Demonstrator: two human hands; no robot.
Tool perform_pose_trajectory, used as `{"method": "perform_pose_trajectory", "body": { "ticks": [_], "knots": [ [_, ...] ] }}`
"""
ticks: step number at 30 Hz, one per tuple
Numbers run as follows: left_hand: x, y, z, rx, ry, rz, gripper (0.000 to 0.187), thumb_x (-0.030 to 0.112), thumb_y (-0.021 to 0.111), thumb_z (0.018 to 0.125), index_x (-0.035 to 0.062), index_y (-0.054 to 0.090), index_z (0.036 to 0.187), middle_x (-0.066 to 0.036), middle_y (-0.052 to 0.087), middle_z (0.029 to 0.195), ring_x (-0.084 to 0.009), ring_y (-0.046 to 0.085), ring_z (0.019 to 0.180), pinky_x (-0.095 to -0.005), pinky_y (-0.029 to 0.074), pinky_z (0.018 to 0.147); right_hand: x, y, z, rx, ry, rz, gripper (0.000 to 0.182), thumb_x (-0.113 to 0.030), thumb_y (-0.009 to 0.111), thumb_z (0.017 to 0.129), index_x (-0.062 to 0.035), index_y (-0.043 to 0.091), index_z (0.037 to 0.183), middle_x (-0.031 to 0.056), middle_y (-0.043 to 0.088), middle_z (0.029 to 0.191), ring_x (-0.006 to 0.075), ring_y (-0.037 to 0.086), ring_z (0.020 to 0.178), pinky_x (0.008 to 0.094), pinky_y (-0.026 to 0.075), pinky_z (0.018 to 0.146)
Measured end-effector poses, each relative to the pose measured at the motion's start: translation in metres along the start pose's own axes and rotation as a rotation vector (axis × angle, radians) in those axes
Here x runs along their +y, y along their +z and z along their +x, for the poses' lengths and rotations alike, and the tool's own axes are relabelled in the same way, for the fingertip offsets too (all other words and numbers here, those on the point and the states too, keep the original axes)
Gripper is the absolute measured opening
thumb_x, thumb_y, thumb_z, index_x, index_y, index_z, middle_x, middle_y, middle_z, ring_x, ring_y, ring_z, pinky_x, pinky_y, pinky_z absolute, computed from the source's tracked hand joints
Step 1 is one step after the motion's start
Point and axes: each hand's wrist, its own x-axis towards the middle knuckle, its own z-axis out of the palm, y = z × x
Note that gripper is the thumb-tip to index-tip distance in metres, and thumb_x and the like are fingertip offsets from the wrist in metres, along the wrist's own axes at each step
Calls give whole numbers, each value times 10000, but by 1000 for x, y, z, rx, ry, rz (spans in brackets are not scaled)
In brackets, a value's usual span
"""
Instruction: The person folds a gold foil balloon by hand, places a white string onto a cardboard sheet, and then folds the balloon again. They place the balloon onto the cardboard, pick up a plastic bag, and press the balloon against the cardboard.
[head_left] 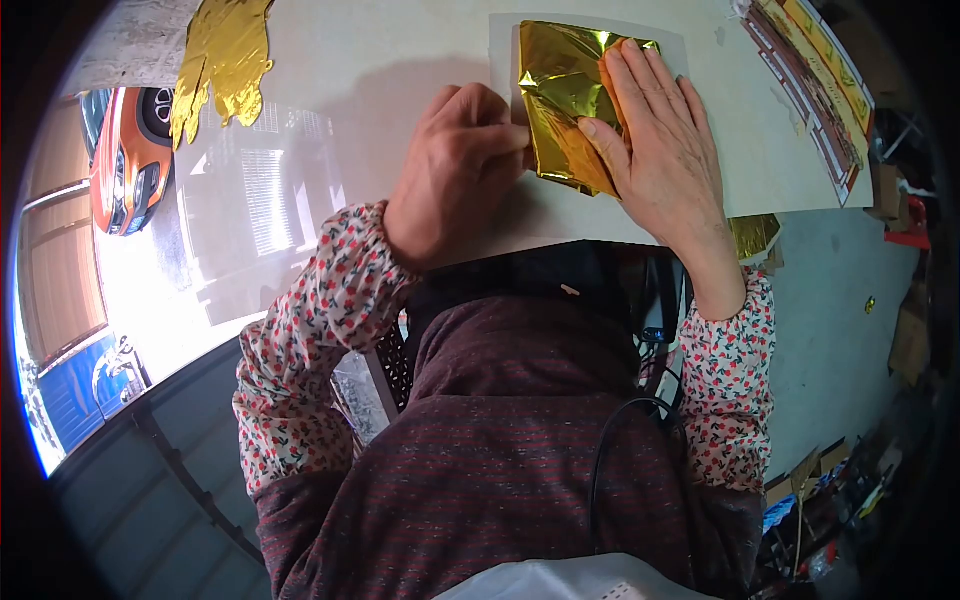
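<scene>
A folded square of shiny gold foil lies on a pale sheet on the white table. My right hand rests flat over the foil's right side, its fingers stretched out and its thumb on the foil. Beside the foil's left edge, my left hand is curled, with thumb and fingertips pressed together close to that edge. What the left fingers hold, if anything, is hidden.
Crumpled gold foil hangs over the table's far left edge. Printed red and yellow sheets lie at the right end of the table. More gold foil shows below the table's right front edge.
</scene>
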Motion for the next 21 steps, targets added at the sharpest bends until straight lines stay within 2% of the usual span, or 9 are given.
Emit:
{"method": "perform_pose_trajectory", "body": {
  "ticks": [3, 6, 9, 12, 15, 16, 19, 21],
  "knots": [
    [-5, 4, 8, 39, -61, -47, 119, 42, 705, 728, 31, 697, 847, -96, 582, 832, -299, 575, 829, -393, 469, 803, -1, -1, 0, -6, 2, -3, 619, -441, 543, 971, -41, 461, 1435, 134, 443, 1500, 272, 375, 1415, 462, 260, 1172],
    [-10, 7, 8, 24, -158, -121, 216, 60, 710, 727, 43, 680, 940, -104, 585, 876, -310, 573, 835, -413, 464, 825, -1, -2, 0, -6, 2, -1, 613, -433, 548, 969, -41, 464, 1433, 133, 444, 1500, 272, 377, 1414, 461, 261, 1171],
    [11, 7, 12, 227, -69, 86, 298, 79, 682, 756, 60, 638, 1049, -93, 607, 968, -297, 601, 906, -431, 475, 877, -1, -1, 1, -5, 4, 4, 608, -421, 561, 963, -39, 469, 1426, 133, 447, 1497, 273, 383, 1409, 462, 266, 1168],
    [-8, -6, 13, 22, 395, 410, 325, 118, 653, 792, 68, 590, 1107, -82, 620, 1077, -277, 616, 1004, -429, 499, 909, -2, -3, 1, -9, 4, 6, 606, -411, 573, 957, -38, 470, 1423, 133, 449, 1494, 273, 386, 1405, 463, 271, 1165],
    [-15, -11, 16, -175, 615, 428, 337, 91, 676, 757, 36, 644, 1088, -127, 647, 1114, -298, 634, 1039, -405, 531, 888, -1, -2, 0, 2, -1, 11, 610, -414, 572, 956, -38, 465, 1425, 133, 448, 1494, 273, 384, 1406, 463, 272, 1164],
    [-19, -13, 17, -208, 675, 434, 365, 135, 702, 763, 27, 651, 1107, -139, 659, 1111, -294, 643, 1024, -414, 535, 877, -1, -2, -1, 3, 0, 12, 613, -417, 571, 957, -38, 462, 1426, 133, 448, 1494, 273, 382, 1407, 462, 272, 1164],
    [-24, -16, 19, -254, 641, 295, 379, 114, 728, 763, 14, 660, 1122, -134, 658, 1126, -299, 641, 1031, -420, 530, 891, 1, 0, -4, -1, 10, 22, 621, -424, 569, 956, -37, 458, 1429, 133, 444, 1497, 275, 380, 1408, 464, 270, 1165],
    [-18, -21, 19, -317, 460, 144, 363, 104, 751, 775, 33, 675, 1123, -146, 657, 1087, -322, 627, 1010, -433, 511, 894, 2, -1, -4, -6, 8, 14, 627, -433, 563, 957, -34, 457, 1430, 133, 442, 1499, 277, 380, 1408, 465, 267, 1166]
  ]
}}
